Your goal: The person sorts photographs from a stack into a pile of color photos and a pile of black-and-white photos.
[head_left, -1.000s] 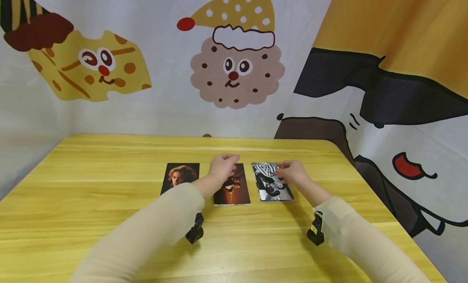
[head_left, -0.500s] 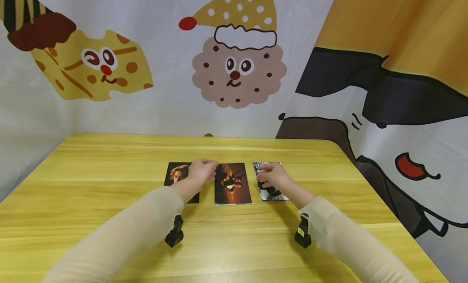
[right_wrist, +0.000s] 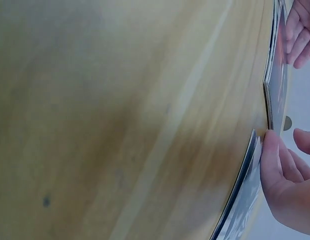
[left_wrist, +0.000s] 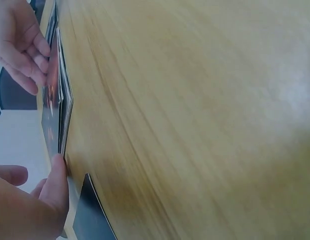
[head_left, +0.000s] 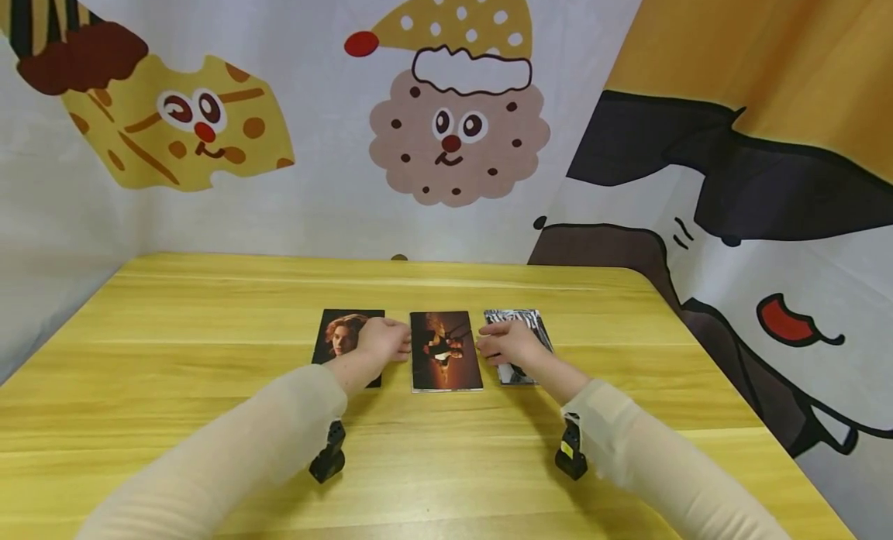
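In the head view, three picture cards or small stacks lie in a row. The middle stack, dark with an orange glow, sits between my two hands. My left hand reaches over the left portrait card, its fingertips at the middle stack's left edge. From the other side, my right hand partly covers the black-and-white stack, fingertips near the middle stack's right edge. Both wrist views show extended fingers touching the middle stack's sides. Several layers show along its edge in the left wrist view.
The cards lie on a yellow wood-grain table. Behind it hangs a white curtain with cartoon prints. A small black camera is strapped at each wrist, low over the tabletop.
My left hand has moved left off the middle stack and down to its left edge. My right hand has shifted left from the black-and-white stack toward the middle stack's right edge.
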### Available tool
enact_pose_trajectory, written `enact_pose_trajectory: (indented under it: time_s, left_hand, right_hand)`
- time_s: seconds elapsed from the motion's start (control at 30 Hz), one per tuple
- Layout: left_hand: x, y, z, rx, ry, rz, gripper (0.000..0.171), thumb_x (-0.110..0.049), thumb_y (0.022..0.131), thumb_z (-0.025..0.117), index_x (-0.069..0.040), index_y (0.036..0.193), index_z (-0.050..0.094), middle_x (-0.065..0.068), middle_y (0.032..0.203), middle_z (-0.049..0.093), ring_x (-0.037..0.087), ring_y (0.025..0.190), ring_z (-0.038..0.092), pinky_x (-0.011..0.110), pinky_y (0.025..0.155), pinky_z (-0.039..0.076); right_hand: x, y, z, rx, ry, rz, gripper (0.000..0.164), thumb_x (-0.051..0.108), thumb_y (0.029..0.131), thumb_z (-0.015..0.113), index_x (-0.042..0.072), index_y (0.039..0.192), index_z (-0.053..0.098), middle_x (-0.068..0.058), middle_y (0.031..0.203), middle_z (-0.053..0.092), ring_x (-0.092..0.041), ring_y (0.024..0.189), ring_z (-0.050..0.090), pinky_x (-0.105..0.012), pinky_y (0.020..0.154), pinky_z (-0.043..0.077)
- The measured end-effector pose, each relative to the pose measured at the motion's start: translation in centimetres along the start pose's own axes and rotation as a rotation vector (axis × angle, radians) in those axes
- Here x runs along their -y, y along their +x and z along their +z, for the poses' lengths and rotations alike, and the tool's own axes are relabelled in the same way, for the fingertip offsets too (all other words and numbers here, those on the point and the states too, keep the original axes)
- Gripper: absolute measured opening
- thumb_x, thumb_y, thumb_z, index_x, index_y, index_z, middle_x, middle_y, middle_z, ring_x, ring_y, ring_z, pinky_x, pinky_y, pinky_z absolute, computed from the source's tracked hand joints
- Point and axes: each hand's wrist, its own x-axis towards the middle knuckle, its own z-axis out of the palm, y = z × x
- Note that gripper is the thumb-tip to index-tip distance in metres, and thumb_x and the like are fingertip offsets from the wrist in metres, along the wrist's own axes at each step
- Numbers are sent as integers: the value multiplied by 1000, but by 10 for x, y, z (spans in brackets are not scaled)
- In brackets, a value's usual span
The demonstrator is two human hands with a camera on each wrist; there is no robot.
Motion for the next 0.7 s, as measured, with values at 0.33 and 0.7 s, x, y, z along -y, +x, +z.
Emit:
enact_pose_trajectory:
  time_s: [0.33,0.7]
  left_hand:
    - [0,0,2,-9,20,-4,36,-9,94,44,8,123,55,24,110,64,20,81,67,28,70,59]
    - [-1,-2,2,-3,46,22,35,-11,94,44,8,121,57,22,102,65,18,77,66,29,69,59]
  right_hand:
    - [3,-3,4,-21,8,-8,36,2,94,50,-9,128,51,-27,118,61,-27,89,67,-33,73,59]
    - [4,-3,4,-41,16,2,32,3,93,50,-10,123,55,-25,107,66,-10,69,64,-29,66,58]
